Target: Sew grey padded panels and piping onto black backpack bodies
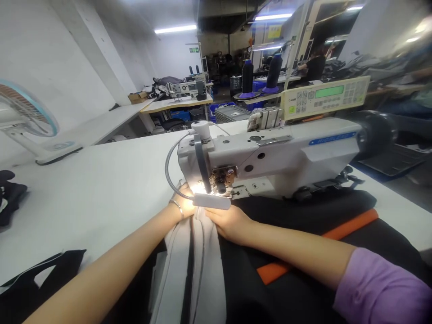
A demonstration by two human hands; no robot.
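Observation:
A white sewing machine (270, 157) stands in front of me with its small lamp (212, 201) lit over the needle area. Left of the machine head, my left hand (185, 202), a bracelet at its wrist, rests at the light grey fabric strip (205, 270); its fingers are hidden by glare, the lamp and the machine head. My right hand (234, 224) is closed on the fabric just below the lamp, its fingertips partly covered. A dark line runs along the strip, which hangs toward me. Black fabric (303, 283) with an orange band (351, 225) lies under my right forearm.
A fan (27, 112) stands at the left on the white table (111, 189). Black cloth pieces (64, 270) lie at the left edge. Behind the machine are a control panel (326, 96) and black thread cones (248, 76). A person (315, 65) sits farther back.

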